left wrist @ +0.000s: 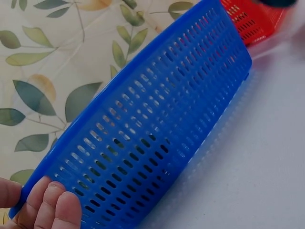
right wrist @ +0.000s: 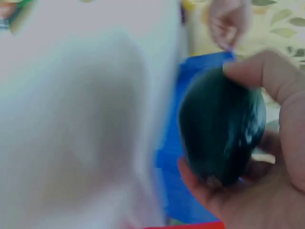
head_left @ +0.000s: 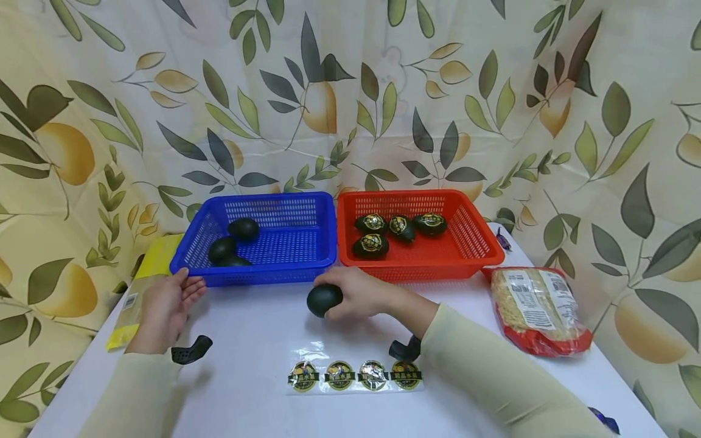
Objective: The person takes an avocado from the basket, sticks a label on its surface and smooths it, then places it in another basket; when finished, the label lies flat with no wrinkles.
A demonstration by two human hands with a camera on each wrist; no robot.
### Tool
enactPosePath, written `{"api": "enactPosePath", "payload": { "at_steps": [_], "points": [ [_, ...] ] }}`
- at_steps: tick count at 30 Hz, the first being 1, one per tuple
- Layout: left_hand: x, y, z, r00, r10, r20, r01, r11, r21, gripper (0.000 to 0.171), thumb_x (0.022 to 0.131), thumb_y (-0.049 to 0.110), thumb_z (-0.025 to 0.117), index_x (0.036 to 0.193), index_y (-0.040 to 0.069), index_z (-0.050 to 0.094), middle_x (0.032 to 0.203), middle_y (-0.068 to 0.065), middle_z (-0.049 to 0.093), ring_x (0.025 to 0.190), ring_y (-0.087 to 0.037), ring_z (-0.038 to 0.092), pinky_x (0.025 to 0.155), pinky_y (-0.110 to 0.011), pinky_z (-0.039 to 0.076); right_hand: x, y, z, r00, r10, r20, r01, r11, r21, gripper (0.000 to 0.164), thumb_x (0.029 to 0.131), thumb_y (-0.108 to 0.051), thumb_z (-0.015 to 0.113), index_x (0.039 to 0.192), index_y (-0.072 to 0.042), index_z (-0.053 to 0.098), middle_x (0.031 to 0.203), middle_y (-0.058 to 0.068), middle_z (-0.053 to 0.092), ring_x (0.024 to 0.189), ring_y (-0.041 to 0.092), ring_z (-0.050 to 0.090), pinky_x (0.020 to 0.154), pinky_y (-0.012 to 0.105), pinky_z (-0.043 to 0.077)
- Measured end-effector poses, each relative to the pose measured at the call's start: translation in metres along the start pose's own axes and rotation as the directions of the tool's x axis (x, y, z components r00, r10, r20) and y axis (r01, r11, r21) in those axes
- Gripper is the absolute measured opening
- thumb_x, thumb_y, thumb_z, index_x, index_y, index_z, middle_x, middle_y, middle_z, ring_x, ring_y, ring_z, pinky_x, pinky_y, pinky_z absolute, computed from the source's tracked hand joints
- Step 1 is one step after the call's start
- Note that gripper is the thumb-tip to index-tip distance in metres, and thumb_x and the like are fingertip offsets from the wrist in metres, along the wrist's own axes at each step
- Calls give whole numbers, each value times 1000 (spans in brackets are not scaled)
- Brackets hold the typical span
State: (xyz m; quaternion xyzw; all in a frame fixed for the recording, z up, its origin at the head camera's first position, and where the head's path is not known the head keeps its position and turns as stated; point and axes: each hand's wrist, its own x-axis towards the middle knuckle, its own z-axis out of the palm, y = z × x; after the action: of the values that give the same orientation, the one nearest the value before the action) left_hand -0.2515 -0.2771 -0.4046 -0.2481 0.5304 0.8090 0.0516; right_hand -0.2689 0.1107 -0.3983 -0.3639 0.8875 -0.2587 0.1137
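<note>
My right hand (head_left: 358,293) grips a dark green avocado (head_left: 324,300) above the white table, in front of the two baskets. In the right wrist view, thumb and fingers wrap around the avocado (right wrist: 221,126), and no sticker shows on its visible side. With thumb and fingers, my left hand (head_left: 167,304) pinches the rim of the blue basket (head_left: 263,278) at its front left corner; the left wrist view shows the fingers (left wrist: 66,210) against the perforated outer wall. Three avocados (head_left: 243,229) without visible stickers lie in the blue basket's left part.
A red basket (head_left: 416,272) beside the blue one holds several avocados (head_left: 430,223) with black-and-gold stickers. A sheet of round stickers (head_left: 339,376) lies at the front. At right sits a red-edged bag (head_left: 539,310); a yellow packet (head_left: 123,319) lies at left. Patterned curtain (head_left: 350,158) hangs behind.
</note>
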Motion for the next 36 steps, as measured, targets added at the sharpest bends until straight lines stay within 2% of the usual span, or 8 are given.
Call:
{"api": "enactPosePath", "payload": {
  "at_steps": [9,20,24,26,29,33,34,36],
  "points": [
    [1,0,-1,1000,1,0,-1,1000,4,22,110,31,49,125,16,47,96,1,71,93,-13,71,88,-27,61,9,24,38,989,116,-93,-118,993,-17,63,87,-30,81,141,-8,58,143,12,60,126,27,57,108,46,49],
    [-1,-10,-1,999,19,30,-19,1000,6,34,107,45,49,129,20,44,109,2,67,104,-12,68,96,-26,58,0,23,33,990,77,-118,-77,997,6,70,89,-30,82,150,-9,52,155,13,52,142,32,50,118,52,42],
    [-15,-35,6,985,84,151,-118,966,232,43,109,43,49,138,11,46,112,0,68,105,-14,66,95,-24,58,-11,20,26,988,29,-152,-29,1000,-2,67,90,-28,81,148,-8,53,156,13,52,144,34,48,118,54,41],
    [-27,-51,10,954,145,264,-249,872,422,44,110,35,53,138,2,50,113,-3,69,103,-16,67,91,-23,59,-16,17,27,985,14,-172,-16,1000,-8,66,90,-29,80,147,-9,54,156,11,52,144,34,49,118,55,41],
    [-47,-74,21,859,193,473,-481,621,619,38,105,25,63,130,-4,61,110,-7,72,99,-21,68,83,-25,59,-23,10,28,979,7,-204,-8,1000,-4,62,91,-31,79,146,-14,56,154,8,54,145,31,48,118,56,40],
    [-67,-97,37,717,103,689,-688,260,677,35,95,32,77,122,9,73,109,-1,72,100,-19,65,85,-32,58,-31,-4,37,974,-38,-223,35,999,-18,57,94,-32,77,145,-17,56,150,5,57,143,28,48,117,54,42],
    [-71,-102,40,691,71,719,-717,189,671,38,92,34,79,122,12,73,108,1,71,101,-18,64,87,-34,57,-33,-8,41,972,-64,-227,59,998,-31,55,94,-31,76,144,-16,58,146,4,58,141,26,50,115,52,45],
    [-76,-111,46,671,21,741,-740,83,668,45,87,37,83,126,17,73,109,4,66,103,-16,61,90,-38,55,-37,-17,49,964,-135,-229,121,990,-72,48,94,-28,76,138,-15,61,139,3,62,133,23,54,110,47,49]
  ]
}}
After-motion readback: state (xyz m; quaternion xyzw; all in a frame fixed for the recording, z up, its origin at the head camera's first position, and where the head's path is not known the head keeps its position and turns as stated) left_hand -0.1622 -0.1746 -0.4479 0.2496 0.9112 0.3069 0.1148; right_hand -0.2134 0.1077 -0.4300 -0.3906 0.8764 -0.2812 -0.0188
